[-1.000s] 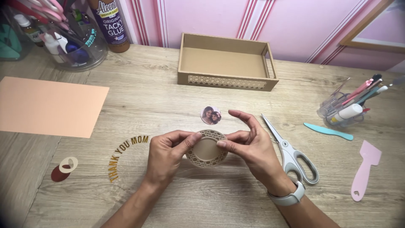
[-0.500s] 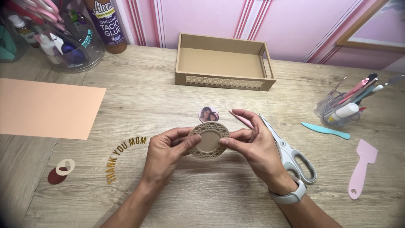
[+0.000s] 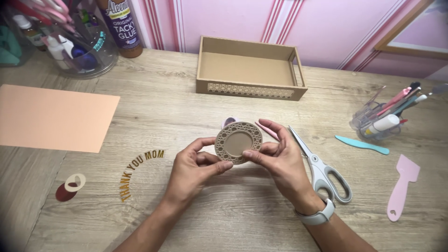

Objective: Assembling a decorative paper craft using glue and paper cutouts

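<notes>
Head view, both hands' fingers pinching round lattice disc (image 3: 238, 142), now tilted up face-on, scissors (image 3: 322, 169) beside

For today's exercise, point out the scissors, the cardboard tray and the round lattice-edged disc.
scissors (image 3: 322, 170): head view, on the grey handle.
cardboard tray (image 3: 252, 90): head view, on its front wall.
round lattice-edged disc (image 3: 238, 141): head view, on its plain centre.

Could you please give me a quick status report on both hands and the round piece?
Left hand and right hand both pinch the round lattice-edged disc, raised off the wooden table. Scissors lie right beside the right hand. Nothing blocking.
</notes>
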